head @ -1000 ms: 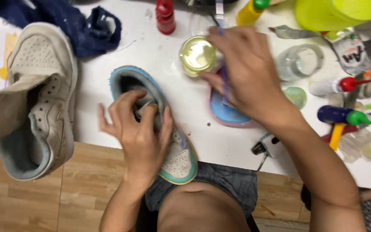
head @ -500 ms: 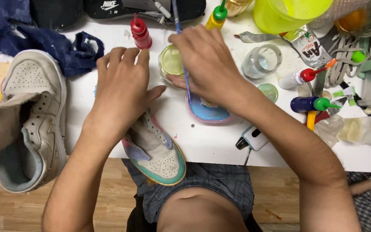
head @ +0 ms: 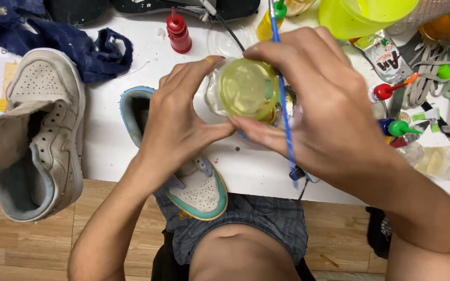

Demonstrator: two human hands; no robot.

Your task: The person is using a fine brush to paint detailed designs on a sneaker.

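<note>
Above the middle of the white table (head: 110, 156), a small clear jar with a yellow-green lid (head: 247, 91) is clamped between both hands. The left hand (head: 175, 117) grips its side; the right hand (head: 308, 99) closes over the lid while also pinching a blue-handled brush (head: 282, 104). The lid appears to be in the course of being turned. A counter-twist with the jar kept level is judged necessary. A pastel sneaker (head: 196, 187) lies at the near edge.
</note>
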